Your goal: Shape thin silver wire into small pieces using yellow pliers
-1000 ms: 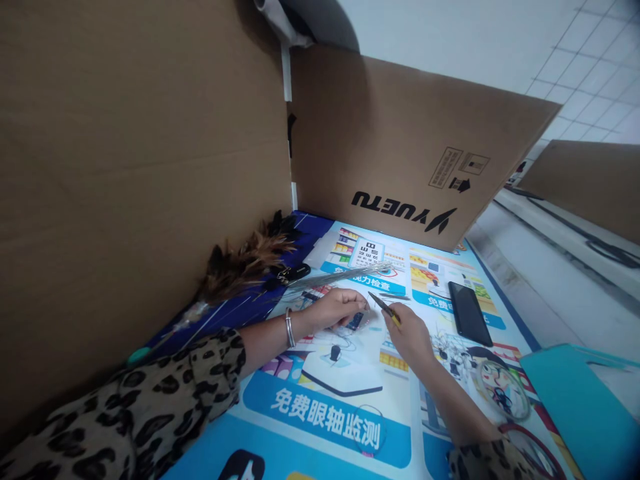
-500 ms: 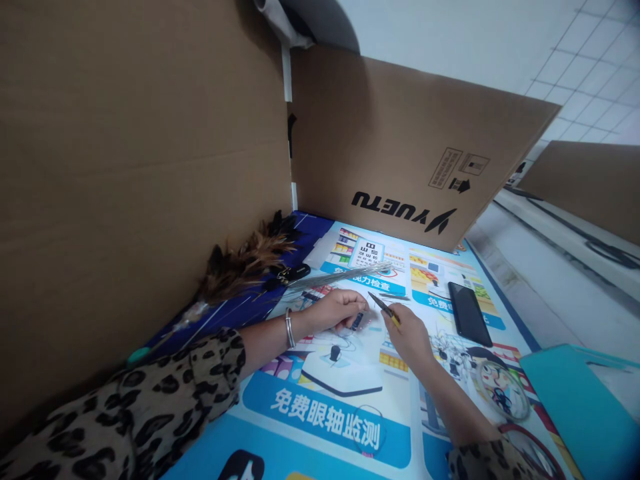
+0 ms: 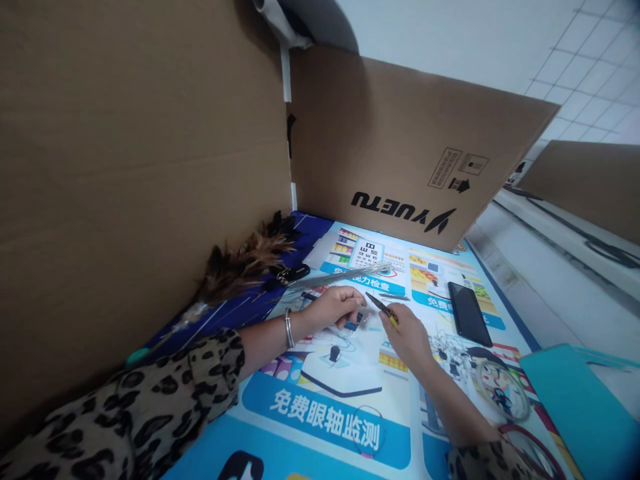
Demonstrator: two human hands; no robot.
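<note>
My right hand point(image 3: 407, 333) is closed around a pair of pliers point(image 3: 384, 308) with dark pointed jaws and yellow handles. The jaws point toward my left hand point(image 3: 335, 308), their tip just beside its fingertips. Thumb and forefinger of the left hand are pinched together; whatever thin thing they hold is too small to make out. Beneath those fingers lies a small clear piece point(image 3: 367, 319), its kind unclear. A bundle of thin metal wires point(image 3: 345, 274) lies just beyond the left hand, with a few short pieces point(image 3: 395, 297) beside the pliers.
Cardboard panels point(image 3: 400, 133) wall off the back and left. A feather duster point(image 3: 245, 263) and a black key fob point(image 3: 299, 272) lie at left. On the right are a phone point(image 3: 470, 313), tangled wire point(image 3: 450, 353), a clear round roll point(image 3: 503, 390) and a teal folder point(image 3: 575, 407).
The pliers and my right hand have shifted slightly left, closer to the left fingertips. My left hand has tilted up a little, still pinched.
</note>
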